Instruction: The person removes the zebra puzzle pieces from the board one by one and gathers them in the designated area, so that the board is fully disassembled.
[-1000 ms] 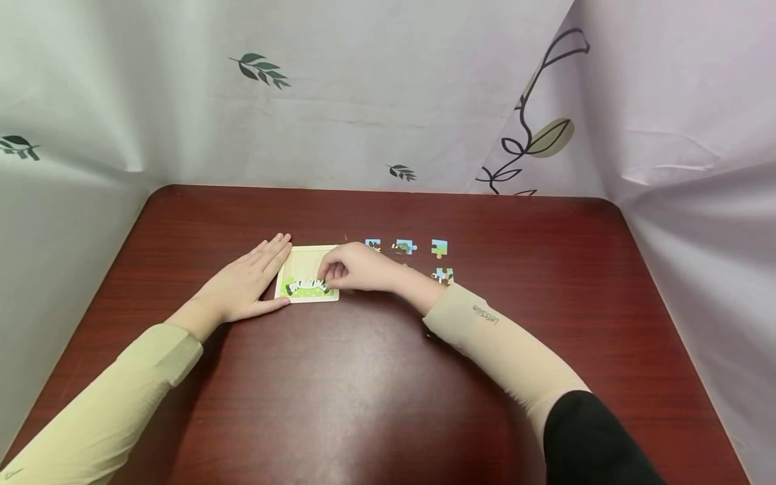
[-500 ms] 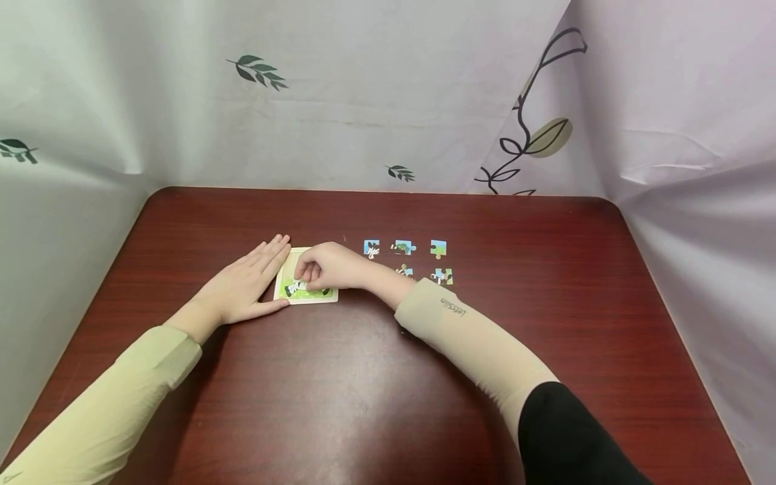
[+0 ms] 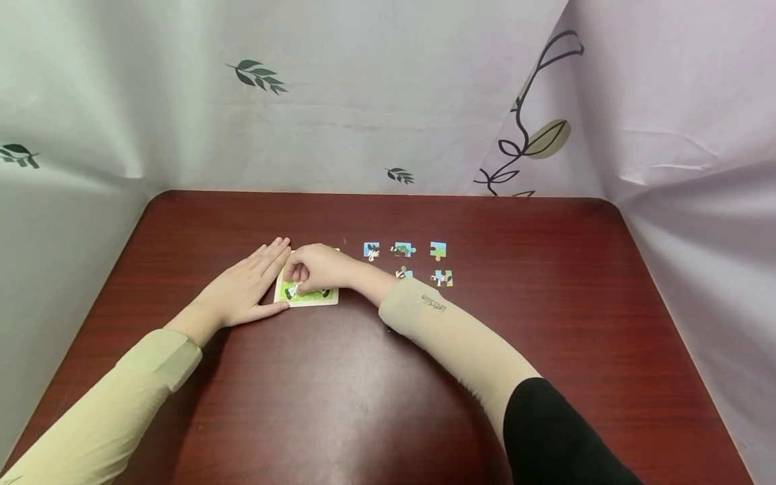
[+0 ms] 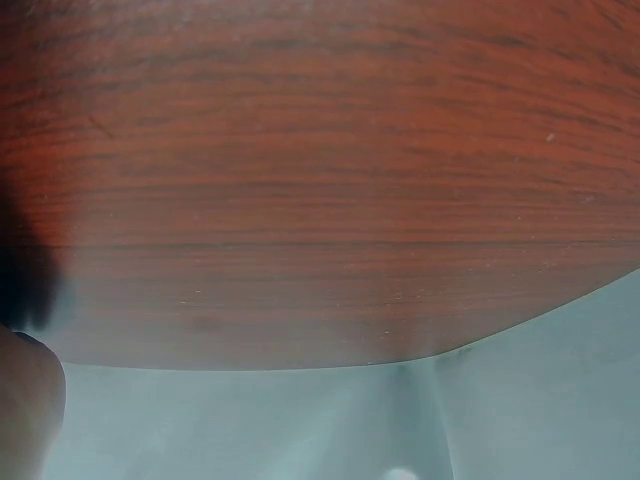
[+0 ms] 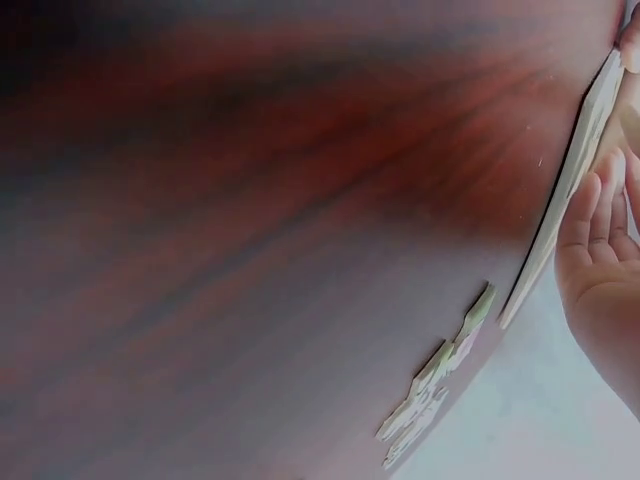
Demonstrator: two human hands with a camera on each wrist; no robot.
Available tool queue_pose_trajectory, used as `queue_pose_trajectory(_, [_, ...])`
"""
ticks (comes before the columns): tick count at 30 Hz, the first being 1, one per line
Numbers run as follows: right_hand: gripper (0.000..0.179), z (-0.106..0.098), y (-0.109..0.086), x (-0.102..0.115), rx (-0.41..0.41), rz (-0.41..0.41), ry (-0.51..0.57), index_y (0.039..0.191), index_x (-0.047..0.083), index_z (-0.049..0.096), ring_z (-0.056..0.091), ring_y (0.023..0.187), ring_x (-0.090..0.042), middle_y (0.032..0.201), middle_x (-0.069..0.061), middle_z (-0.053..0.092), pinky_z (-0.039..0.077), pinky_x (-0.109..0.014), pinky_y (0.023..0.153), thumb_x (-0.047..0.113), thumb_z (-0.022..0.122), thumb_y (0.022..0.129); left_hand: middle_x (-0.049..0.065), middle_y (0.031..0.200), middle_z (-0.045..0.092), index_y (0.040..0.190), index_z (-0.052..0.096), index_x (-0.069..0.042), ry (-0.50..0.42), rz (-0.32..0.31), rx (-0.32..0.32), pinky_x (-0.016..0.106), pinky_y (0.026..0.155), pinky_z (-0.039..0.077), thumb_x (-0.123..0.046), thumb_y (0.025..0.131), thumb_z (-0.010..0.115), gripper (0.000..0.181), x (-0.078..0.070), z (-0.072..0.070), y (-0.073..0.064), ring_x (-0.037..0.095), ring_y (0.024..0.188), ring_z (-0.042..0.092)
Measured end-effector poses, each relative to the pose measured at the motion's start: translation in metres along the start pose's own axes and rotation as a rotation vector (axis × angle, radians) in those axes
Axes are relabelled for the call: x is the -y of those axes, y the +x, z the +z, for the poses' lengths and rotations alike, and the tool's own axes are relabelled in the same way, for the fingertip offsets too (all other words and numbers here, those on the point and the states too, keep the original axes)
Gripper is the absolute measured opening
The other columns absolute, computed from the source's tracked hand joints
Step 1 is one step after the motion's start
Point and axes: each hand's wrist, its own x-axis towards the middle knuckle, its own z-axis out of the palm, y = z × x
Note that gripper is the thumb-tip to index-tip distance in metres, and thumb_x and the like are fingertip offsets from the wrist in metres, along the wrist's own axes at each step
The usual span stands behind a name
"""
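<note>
A small square jigsaw tray [image 3: 315, 302] with a pale rim lies on the table left of centre. Its lower strip shows green ground and parts of a black-and-white animal. Flat along its left edge rests my left hand [image 3: 245, 283], fingers straight, thumb near the lower left corner. Over the tray's upper left is my right hand [image 3: 321, 266], its fingers curled downward with thumb and fingertips near each other. Whether a puzzle piece sits between them is hidden. In the right wrist view the tray [image 5: 565, 200] appears edge-on beside a hand [image 5: 600, 260].
Right of the tray several loose puzzle pieces lie in two rows, among them a green-and-blue piece [image 3: 438, 250] and a piece behind the forearm [image 3: 444, 277]. The dark red table [image 3: 339, 391] meets a pale curtain [image 3: 339, 94] at the back.
My right hand has moved left across the tray, from its right side to its upper left, uncovering loose pieces to the right. The left hand has kept its place.
</note>
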Motion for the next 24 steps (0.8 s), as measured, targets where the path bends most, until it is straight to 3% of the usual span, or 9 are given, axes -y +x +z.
queue_pose_trajectory(6, [0.030, 0.0022, 0.0061, 0.0001, 0.015, -0.018, -0.053, 0.117, 0.008, 0.076, 0.064, 0.093, -0.010, 0.110, -0.005, 0.073, 0.046, -0.011, 0.081, 0.012, 0.085, 0.089, 0.027, 0.174, 0.023, 0.164, 0.026, 0.008, -0.004, 0.003, 0.001, 0.034, 0.139, 0.006, -0.054, 0.098, 0.066, 0.099, -0.0012, -0.0009, -0.0004, 0.041, 0.163, 0.024])
queue_pose_trajectory(14, [0.036, 0.0023, 0.0045, 0.0014, 0.052, -0.034, -0.118, 0.123, 0.009, 0.074, 0.065, 0.106, -0.013, 0.119, -0.005, 0.073, 0.048, -0.016, 0.095, 0.015, 0.086, 0.089, 0.027, 0.174, 0.023, 0.164, 0.025, 0.008, -0.011, -0.004, 0.016, 0.033, 0.139, 0.004, -0.055, 0.099, 0.064, 0.099, -0.0028, -0.0011, 0.0004, 0.040, 0.164, 0.022])
queue_pose_trajectory(24, [0.036, 0.0023, 0.0052, 0.0036, 0.077, -0.070, -0.108, 0.125, 0.006, 0.074, 0.065, 0.111, -0.017, 0.122, -0.009, 0.073, 0.049, -0.019, 0.099, 0.010, 0.084, 0.090, 0.025, 0.176, 0.020, 0.165, 0.024, 0.008, 0.010, -0.016, 0.029, 0.027, 0.137, -0.003, -0.054, 0.097, 0.067, 0.102, -0.0003, -0.0005, 0.0002, 0.039, 0.165, 0.021])
